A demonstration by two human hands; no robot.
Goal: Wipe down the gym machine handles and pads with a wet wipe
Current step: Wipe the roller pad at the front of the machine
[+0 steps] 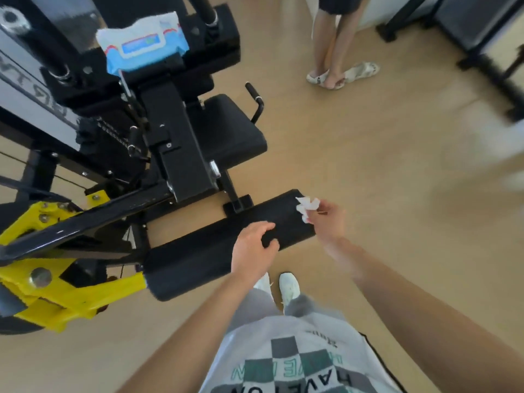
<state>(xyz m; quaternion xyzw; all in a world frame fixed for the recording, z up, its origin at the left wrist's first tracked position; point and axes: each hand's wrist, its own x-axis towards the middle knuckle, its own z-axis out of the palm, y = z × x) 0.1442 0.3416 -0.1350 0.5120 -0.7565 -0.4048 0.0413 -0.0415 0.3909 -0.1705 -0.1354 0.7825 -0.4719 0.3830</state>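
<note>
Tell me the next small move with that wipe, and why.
Probably press the wipe flat onto the pad and drag it toward the left hand. The right hand pinches the wipe, bunched, at the pad's end, while the left hand grips the pad's middle, which seems to steady it.

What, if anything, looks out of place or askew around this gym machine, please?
Only the wet wipes pack, perched tilted on the machine's upper black block; it might slip. Otherwise nothing stands out: the left hand grips the roller pad and the right hand pinches a crumpled wipe at its end.
</note>
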